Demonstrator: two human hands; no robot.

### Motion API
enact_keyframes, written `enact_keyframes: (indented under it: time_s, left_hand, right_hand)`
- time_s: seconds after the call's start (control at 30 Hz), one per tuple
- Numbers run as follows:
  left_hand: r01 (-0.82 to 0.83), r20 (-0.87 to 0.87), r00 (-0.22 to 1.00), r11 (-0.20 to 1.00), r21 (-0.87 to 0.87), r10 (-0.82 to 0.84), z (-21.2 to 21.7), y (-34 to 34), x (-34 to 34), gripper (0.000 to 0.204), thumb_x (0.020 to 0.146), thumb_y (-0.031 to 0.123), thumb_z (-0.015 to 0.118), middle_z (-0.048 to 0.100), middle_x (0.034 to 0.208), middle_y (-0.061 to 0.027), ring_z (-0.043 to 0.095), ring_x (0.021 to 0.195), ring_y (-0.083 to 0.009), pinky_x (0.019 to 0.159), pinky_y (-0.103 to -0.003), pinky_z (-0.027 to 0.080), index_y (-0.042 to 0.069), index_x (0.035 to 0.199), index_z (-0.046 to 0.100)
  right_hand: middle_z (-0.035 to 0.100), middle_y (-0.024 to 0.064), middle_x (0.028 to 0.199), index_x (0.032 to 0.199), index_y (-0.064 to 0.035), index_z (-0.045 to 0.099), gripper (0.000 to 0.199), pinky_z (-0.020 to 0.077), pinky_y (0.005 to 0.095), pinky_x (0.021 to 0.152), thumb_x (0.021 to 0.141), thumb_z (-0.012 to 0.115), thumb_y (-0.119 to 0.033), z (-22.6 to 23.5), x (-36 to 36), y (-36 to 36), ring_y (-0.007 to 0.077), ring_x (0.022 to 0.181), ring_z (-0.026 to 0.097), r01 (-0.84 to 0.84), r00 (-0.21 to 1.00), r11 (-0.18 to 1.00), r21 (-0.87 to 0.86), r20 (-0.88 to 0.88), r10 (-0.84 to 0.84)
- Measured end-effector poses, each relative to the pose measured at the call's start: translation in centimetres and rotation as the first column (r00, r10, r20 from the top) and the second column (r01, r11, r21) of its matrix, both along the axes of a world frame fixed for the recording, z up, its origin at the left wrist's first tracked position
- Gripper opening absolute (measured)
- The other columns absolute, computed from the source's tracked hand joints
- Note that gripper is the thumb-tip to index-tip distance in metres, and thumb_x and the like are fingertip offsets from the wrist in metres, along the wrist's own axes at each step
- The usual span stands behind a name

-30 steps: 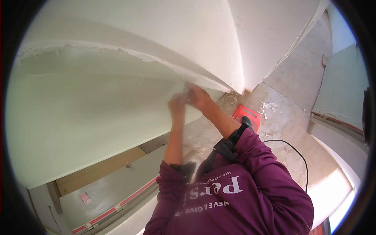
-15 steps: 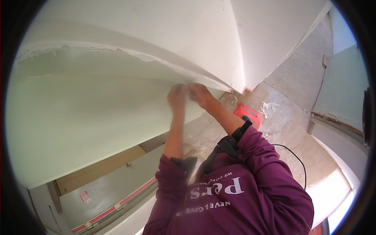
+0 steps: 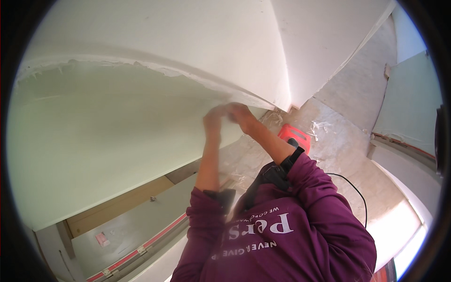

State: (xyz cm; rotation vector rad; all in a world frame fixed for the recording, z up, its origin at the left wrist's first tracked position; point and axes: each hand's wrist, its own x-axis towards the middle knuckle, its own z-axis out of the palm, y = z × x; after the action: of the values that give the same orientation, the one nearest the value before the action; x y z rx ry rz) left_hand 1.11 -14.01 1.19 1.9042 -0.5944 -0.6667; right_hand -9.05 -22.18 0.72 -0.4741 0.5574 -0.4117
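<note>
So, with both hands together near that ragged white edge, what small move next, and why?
Perhaps a short leftward slide of the left hand and right hand along the ragged white edge: they meet near its right end, and it looks rough farther left, above the pale green panel. Blur hides whether they hold anything.

The maroon top (image 3: 282, 240) bears white lettering (image 3: 283, 223), its bunched sleeves (image 3: 324, 197) meeting black straps (image 3: 292, 159).

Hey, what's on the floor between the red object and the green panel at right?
In the head view, whitish scraps lie beside the red object; past them, the floor looks mostly bare toward the green panel.
</note>
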Motion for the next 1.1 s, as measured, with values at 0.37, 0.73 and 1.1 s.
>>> enact_keyframes:
  time_s: [0.37,0.73,1.1]
  left_hand:
    - [0.006,-0.212,0.977,1.0,-0.014,-0.009,-0.3,-1.0,0.0,0.023,0.081,0.025,0.057,0.058,0.076,-0.0028,0.053,0.07,-0.0123,0.062,-0.023,0.04,0.002,0.083,0.06]
    - [-0.168,-0.084,0.984,0.98,-0.106,0.16,-2.2,1.8,-2.4,0.019,0.078,0.018,0.051,0.055,0.065,-0.0006,0.048,0.06,-0.008,0.057,-0.023,0.035,0.006,0.064,0.055]
    - [-0.247,-0.172,0.959,0.962,-0.116,0.226,-5.9,8.7,-3.0,0.019,0.079,0.017,0.054,0.056,0.064,-0.0022,0.049,0.057,-0.0084,0.054,-0.022,0.036,0.004,0.067,0.057]
  right_hand:
    - [0.048,0.0015,0.066,0.07,-0.002,0.054,0.009,0.0342,0.0226,0.051,0.075,0.053,-0.009,0.4,-0.6,3.2,0.0088,0.059,0.044,-0.05,0.999,0.959,-0.28,-0.024,0.045]
    - [0.046,-0.0041,0.067,0.087,-0.0081,0.056,0.027,0.0375,0.023,0.057,0.081,0.051,-0.034,-0.1,-0.3,-0.9,0.0067,0.06,0.045,-0.038,0.992,0.977,0.211,-0.111,0.063]
    - [0.048,-0.0028,0.065,0.079,-0.003,0.057,0.008,0.0341,0.0201,0.051,0.08,0.057,-0.011,-0.1,0.3,-1.3,0.0049,0.056,0.041,0.203,0.884,0.734,-0.649,-0.201,-0.423]
